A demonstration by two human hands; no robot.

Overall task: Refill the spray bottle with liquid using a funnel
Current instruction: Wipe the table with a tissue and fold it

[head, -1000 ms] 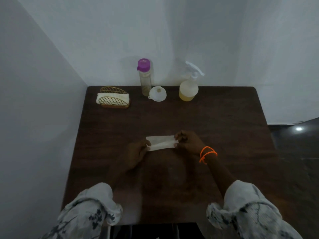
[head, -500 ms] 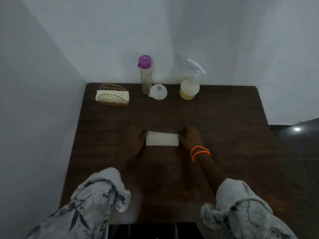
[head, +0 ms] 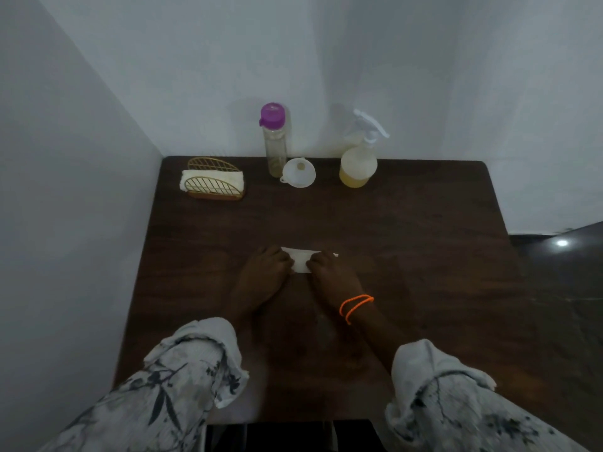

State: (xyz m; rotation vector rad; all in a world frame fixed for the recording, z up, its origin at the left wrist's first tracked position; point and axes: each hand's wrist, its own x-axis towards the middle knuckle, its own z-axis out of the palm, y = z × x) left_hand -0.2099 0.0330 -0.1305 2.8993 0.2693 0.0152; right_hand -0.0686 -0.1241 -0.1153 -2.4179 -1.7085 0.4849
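Spray bottle [head: 358, 164] stands well beyond both hands, apparently pressing tissue [head: 301, 260]

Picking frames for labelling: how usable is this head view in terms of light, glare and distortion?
Head view: dim and soft throughout; one glare spot on the dark floor at right; wide-angle bending splays the table edges; both hands are dark, finger detail lost.

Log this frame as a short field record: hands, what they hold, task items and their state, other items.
left hand: holds left end of the tissue
right hand: holds its right end
spray bottle: upright at table's far edge, sprayer on, yellowish liquid low
funnel: on table, untouched
refill bottle: purple cap on
napkin holder: far left corner
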